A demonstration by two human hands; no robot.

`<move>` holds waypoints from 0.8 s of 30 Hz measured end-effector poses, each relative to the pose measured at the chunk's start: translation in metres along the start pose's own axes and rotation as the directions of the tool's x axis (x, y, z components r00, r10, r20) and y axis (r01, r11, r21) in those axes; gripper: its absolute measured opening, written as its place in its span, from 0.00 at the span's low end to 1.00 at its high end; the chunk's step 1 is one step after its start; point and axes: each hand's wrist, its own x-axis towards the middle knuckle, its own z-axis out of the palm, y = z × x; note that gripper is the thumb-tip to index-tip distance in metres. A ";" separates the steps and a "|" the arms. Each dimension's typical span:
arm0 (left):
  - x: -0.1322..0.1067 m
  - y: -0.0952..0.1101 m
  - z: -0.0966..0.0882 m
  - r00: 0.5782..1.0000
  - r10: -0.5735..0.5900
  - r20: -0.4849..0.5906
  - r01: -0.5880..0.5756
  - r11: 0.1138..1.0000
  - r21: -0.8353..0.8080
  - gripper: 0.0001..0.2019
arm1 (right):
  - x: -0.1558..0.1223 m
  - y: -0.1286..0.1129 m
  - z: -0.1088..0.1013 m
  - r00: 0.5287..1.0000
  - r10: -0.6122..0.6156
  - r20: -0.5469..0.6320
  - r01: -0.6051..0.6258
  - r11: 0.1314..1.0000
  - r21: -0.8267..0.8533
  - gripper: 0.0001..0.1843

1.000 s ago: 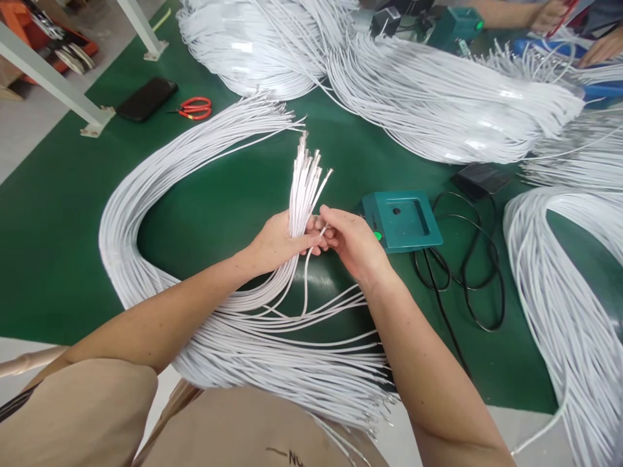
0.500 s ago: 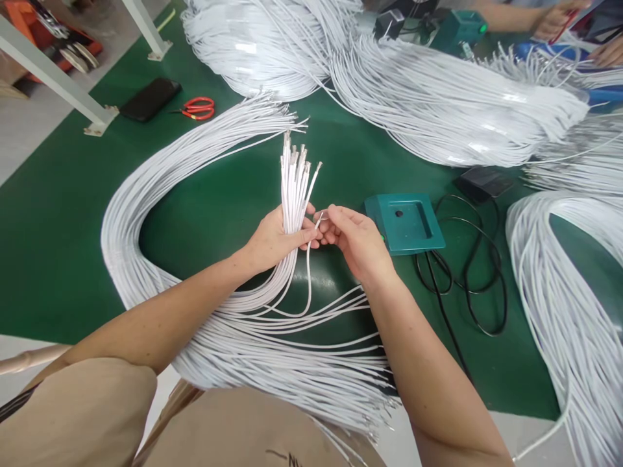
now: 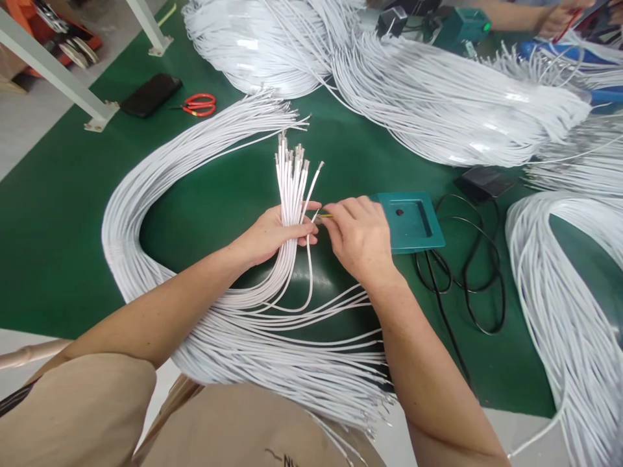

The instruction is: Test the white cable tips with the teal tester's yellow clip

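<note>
My left hand [image 3: 275, 233] is wrapped round a bunch of white cables [image 3: 291, 188], whose stripped silvery ends point up and away from me. A single white cable [image 3: 310, 250] stands a little apart on the right, its tip by my left fingers. My right hand [image 3: 363, 237] is closed beside that tip, back of the hand up, with a thin yellow strand [image 3: 328, 215] showing between its fingers and the cable's end. Whether the strand belongs to the cable I cannot tell. Behind my right hand sits a teal device [image 3: 413, 224] with a recessed top, partly covered by it.
Long white cables [image 3: 126, 214] curve over the green table [image 3: 53, 259] on the left and before me. More cable bundles [image 3: 452, 97] lie at the back and right. Red-handled scissors [image 3: 199, 105], a black phone-like object [image 3: 150, 95], black cords [image 3: 470, 279] and a co-worker's hand [image 3: 559, 19] also show.
My right hand has turned palm down and shifted slightly right of the single cable's tip. The yellow strand now shows at its fingers. My left hand still holds the bunch.
</note>
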 end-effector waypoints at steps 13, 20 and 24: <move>0.010 -0.008 -0.002 0.994 0.057 -0.091 -0.031 0.963 0.268 0.23 | 0.000 0.019 0.002 0.984 0.064 0.167 -0.060 0.998 -0.025 0.11; 0.013 -0.012 -0.003 0.992 0.057 -0.109 -0.019 0.946 0.324 0.22 | 0.001 0.021 0.006 0.993 0.049 0.106 -0.043 0.997 -0.061 0.12; 0.017 -0.017 -0.004 0.991 0.073 -0.115 -0.027 0.931 0.364 0.22 | 0.001 0.022 0.008 0.994 0.054 0.098 -0.047 0.996 -0.072 0.12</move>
